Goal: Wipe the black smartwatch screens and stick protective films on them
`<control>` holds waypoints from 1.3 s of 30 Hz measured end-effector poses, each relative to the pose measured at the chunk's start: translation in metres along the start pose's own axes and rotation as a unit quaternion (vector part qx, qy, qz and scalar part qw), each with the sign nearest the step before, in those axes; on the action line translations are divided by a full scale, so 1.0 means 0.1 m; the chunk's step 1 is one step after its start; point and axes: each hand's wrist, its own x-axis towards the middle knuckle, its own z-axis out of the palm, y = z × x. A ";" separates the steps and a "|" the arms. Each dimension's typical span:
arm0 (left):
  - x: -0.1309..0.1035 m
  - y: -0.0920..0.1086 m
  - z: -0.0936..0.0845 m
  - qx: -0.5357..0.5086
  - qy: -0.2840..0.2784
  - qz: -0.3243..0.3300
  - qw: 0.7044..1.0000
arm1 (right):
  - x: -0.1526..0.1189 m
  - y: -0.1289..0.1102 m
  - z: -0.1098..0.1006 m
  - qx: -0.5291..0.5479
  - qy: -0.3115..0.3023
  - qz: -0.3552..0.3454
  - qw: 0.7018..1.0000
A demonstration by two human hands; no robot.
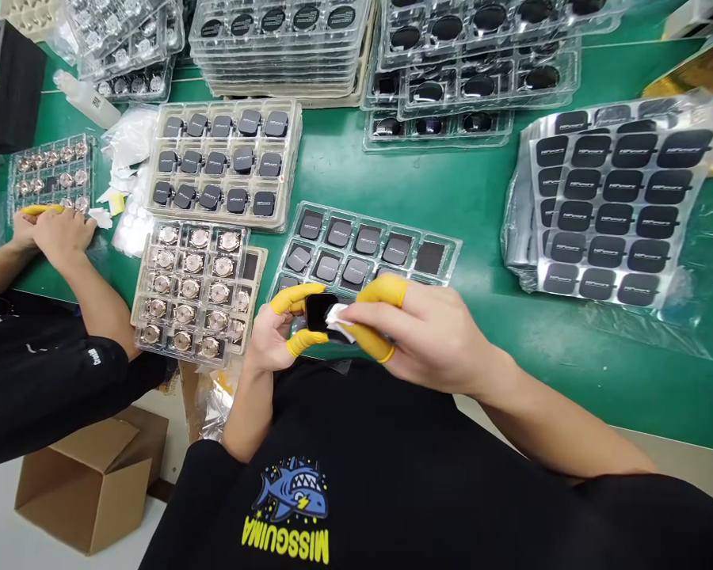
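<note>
- A smooth green counter [451, 190] forms the background, with the wearer's black cotton-like top [421, 451] at its near edge.
- Nearest, the left hand [268, 339] is narrowed around a glossy black rounded-square piece [316, 313], its fingers, in yellow rubber finger cots [304, 342], set against opposite sides.
- The right hand [436, 332] pinches a small white crumpled wipe [340, 318] against the piece's face.
- Wiping well here probably means gripping the piece by its sides alone, keeping fingertips off the face, pressing lightly, and turning to a clean fold of the wipe for each corner.
- The piece is held between both hands, over the near part of a clear plastic compartment tray [453, 253], close to the counter's near edge.
- Its visible face is dark and shiny with rounded corners; the wipe hides its right part, so I cannot tell whether smudges lie there.
- Beyond the hands, that tray carries dark grey rounded squares [367, 239]; the pocket at its far right corner shows only a dark square liner [431, 257].
- Farther off, toward the counter's far side, clear trays of round black discs [490, 17] stand stacked.
</note>
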 end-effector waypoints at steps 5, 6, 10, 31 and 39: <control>-0.03 -0.05 0.00 0.056 0.000 0.015 0.998 | 0.05 -0.05 0.14 -0.035 -0.020 -0.051 0.998; -0.04 -0.07 0.00 0.057 -0.002 0.013 0.998 | 0.05 -0.03 0.18 -0.047 -0.014 -0.049 0.998; -0.05 -0.11 0.00 0.040 0.011 0.005 0.999 | 0.03 0.16 0.30 -0.116 0.008 0.002 0.993; -0.03 0.00 -0.01 0.063 -0.003 0.024 0.998 | 0.10 0.06 0.19 -0.026 0.030 -0.004 0.999; 0.03 0.04 -0.02 0.115 -0.003 0.058 0.992 | 0.26 -0.08 0.26 -0.037 -0.015 -0.066 0.997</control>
